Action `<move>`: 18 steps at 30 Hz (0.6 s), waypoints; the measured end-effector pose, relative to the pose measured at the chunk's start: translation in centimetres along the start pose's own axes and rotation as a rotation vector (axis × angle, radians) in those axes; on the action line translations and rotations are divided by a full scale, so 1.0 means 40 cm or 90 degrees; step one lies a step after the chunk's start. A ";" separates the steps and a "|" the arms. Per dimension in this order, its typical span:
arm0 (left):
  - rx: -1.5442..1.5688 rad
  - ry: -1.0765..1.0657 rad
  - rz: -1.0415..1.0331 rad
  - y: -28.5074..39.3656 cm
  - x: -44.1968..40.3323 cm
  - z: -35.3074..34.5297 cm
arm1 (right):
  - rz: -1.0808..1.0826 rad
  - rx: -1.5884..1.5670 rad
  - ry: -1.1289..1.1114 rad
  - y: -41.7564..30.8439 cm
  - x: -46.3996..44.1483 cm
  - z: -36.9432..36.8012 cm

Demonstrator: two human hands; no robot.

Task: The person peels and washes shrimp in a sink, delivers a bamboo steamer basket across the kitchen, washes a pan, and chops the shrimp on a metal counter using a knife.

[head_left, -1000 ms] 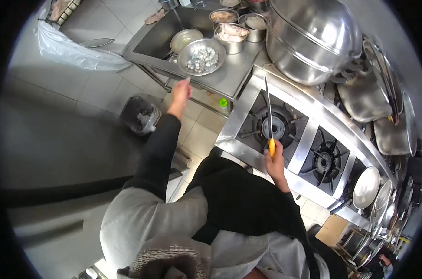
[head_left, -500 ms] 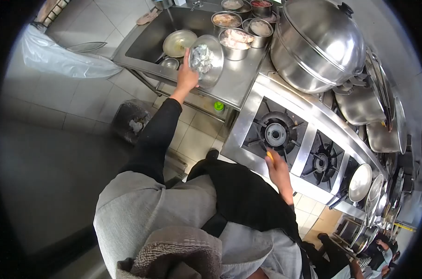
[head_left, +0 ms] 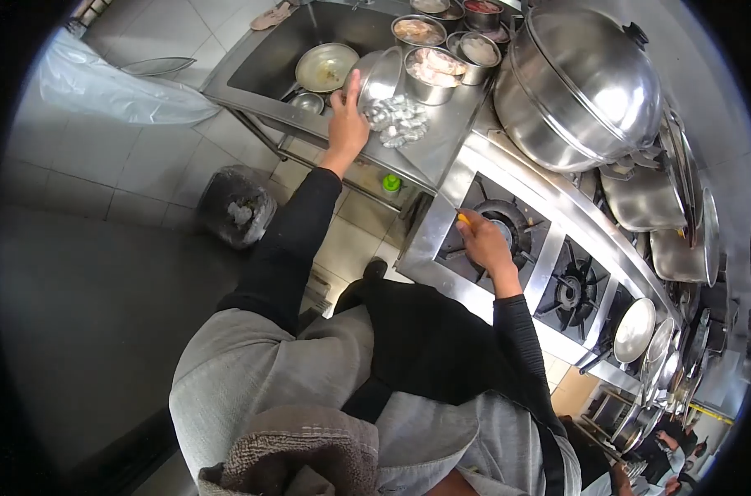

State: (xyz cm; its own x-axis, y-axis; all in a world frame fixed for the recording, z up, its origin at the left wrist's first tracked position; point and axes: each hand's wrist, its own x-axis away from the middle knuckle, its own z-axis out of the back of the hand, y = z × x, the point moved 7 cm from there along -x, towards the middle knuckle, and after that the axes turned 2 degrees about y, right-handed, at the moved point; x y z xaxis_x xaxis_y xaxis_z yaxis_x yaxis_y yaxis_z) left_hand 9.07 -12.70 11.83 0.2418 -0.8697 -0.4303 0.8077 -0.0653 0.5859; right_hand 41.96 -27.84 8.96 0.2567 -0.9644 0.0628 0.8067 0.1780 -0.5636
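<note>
My left hand [head_left: 348,124] grips the rim of a steel bowl [head_left: 381,76], which is tipped on its side over the steel counter [head_left: 445,136]. Beside the bowl's mouth, a heap of raw grey shrimp [head_left: 398,121] lies on the counter. In front of the nearest burner, my right hand [head_left: 484,244] is closed around the orange handle of a small knife [head_left: 463,219]. The thin blade points toward the counter's edge and is hard to make out.
A sink [head_left: 268,62] holds a pan [head_left: 326,68] and a small bowl [head_left: 307,102]. Several steel containers of food, one with pale meat [head_left: 436,68], stand at the back. A large steamer pot [head_left: 578,87] sits behind the gas burners [head_left: 569,291]. A lined bin [head_left: 239,208] stands on the floor.
The bowl has been tipped over, and the shrimp have gone from it onto the counter. My right hand has moved up toward the counter with the knife.
</note>
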 end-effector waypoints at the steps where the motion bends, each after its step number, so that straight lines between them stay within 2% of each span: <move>1: 0.006 -0.011 -0.009 -0.004 -0.005 -0.003 | -0.008 -0.003 0.002 0.014 0.000 -0.001; 4: -0.015 -0.026 -0.037 0.004 -0.034 0.026 | -0.029 0.004 0.006 0.029 0.005 0.018; 7: 0.018 0.127 -0.088 -0.003 -0.080 0.099 | -0.044 -0.004 0.018 0.009 0.036 0.030; 9: 0.217 0.178 0.018 -0.121 -0.159 0.069 | -0.033 -0.024 0.071 0.023 0.079 0.034; 10: 0.319 0.195 0.073 -0.180 -0.194 0.050 | -0.085 -0.055 0.054 0.027 0.099 0.037; 12: 0.578 0.085 0.522 -0.270 -0.210 -0.007 | -0.202 -0.120 0.021 0.027 0.158 0.043; 14: 0.691 0.009 0.625 -0.450 -0.249 -0.127 | -0.233 -0.127 0.044 0.041 0.220 0.044; 16: 0.687 0.020 0.597 -0.481 -0.238 -0.148 | -0.265 -0.135 0.069 0.040 0.273 0.048; 18: 0.737 0.103 0.575 -0.448 -0.236 -0.136 | -0.200 -0.226 0.163 0.037 0.335 0.040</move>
State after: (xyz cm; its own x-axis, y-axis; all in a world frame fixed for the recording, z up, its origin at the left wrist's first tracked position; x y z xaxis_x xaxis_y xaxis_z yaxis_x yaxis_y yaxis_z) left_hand -4.76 -0.68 1.68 0.5372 -0.7690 0.3464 -0.4969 0.0433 0.8667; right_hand 47.44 -40.20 10.30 -0.1420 -0.9853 0.0948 0.5824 -0.1606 -0.7969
